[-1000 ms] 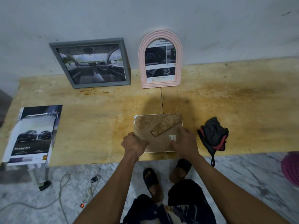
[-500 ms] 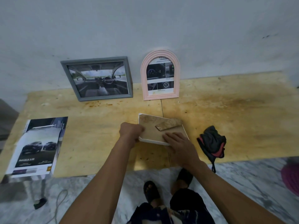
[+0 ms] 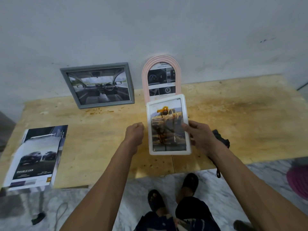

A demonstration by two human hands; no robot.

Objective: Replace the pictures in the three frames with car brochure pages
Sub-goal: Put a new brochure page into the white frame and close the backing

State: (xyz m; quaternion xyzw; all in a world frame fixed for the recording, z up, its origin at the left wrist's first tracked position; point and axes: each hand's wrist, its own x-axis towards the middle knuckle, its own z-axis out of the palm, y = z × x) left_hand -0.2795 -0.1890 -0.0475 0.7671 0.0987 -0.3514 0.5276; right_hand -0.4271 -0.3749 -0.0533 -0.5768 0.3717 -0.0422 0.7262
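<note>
Right hand [image 3: 202, 139] is pinching the white frame [image 3: 168, 125] by its right edge, above the table [image 3: 241, 114]; left hand [image 3: 135, 132] is curled, holding nothing. Frame is prob. light, stiff, w/ breakable front, so hold by edges.

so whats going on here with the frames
A person is swapping frame pictures for car brochure pages. The right hand holds a white frame face up above the table, a stained truck picture in it; the left hand is a fist beside it. The grey frame and pink arched frame lean on the wall showing car interiors. The brochure lies at left.
</note>
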